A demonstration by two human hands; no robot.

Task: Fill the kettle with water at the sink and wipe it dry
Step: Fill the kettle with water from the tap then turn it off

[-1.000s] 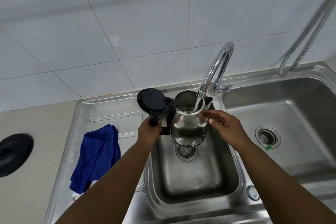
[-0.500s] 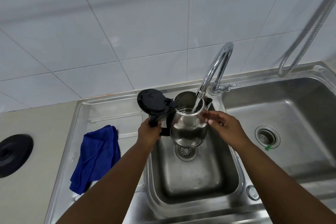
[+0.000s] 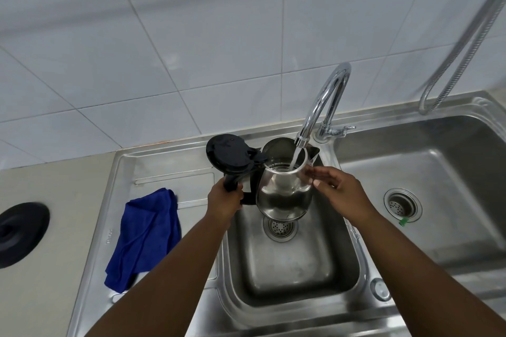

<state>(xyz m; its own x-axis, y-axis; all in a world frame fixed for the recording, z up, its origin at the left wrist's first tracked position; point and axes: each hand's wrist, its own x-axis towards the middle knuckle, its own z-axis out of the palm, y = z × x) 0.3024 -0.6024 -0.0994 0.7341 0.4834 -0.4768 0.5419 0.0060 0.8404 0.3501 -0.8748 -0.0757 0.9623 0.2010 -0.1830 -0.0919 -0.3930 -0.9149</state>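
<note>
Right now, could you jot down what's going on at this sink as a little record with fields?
kettle: steel, lid open, held over the small basin
tap: running into the kettle mouth
left hand: gripping the black handle
right hand: fingers at the kettle's rim
blue cloth: lying on the draining board, untouched
sink: two steel basins

kettle [image 3: 283, 197] silver, black lid | cloth [image 3: 145, 235] blue | sink [image 3: 290, 276] steel-grey

Left hand [image 3: 224, 200] closed around the handle of the kettle [image 3: 284, 194], lid open, under the running tap [image 3: 325, 98] above the sink [image 3: 287, 268]. Right hand [image 3: 336, 189] touches its rim. Blue cloth [image 3: 145, 238] lies nearby.
</note>
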